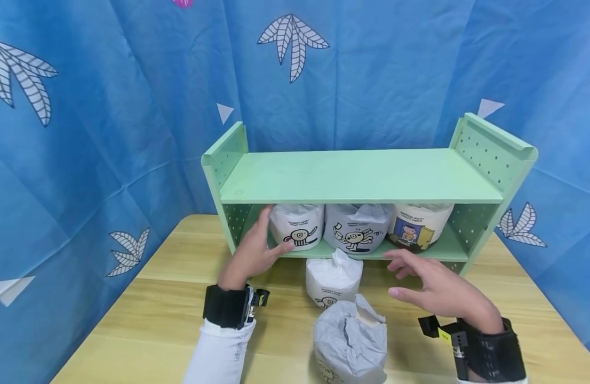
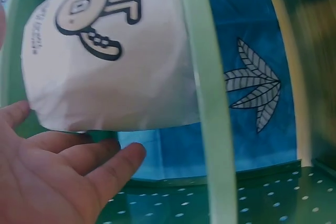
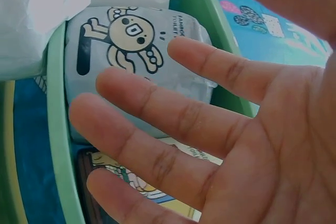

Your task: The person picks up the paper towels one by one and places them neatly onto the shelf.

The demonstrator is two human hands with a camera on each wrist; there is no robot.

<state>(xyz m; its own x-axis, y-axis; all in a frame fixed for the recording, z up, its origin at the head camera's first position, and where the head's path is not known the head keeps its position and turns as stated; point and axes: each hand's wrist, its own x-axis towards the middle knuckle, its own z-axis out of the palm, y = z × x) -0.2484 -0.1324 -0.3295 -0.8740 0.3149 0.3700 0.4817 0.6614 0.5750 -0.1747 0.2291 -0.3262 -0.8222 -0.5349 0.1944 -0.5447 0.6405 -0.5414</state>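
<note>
My left hand: fingers and thumb are spread apart, just left of the first white roll. I can't tell if they touch it.
My right hand: fingers are spread and a bit bent, in front of and below the picture roll.
Middle grey roll: on the green shelf too, in the row between my hands, with a funny creature on its wrapper.
Small white roll: on the wooden table, between my hands, with a twisted paper top.
Near grey roll: also on the table, between my arms and closer to me than my hands, its top all crumpled.
Blue cloth: hangs behind the shelf, past my hands, with white leaves on it.
</note>
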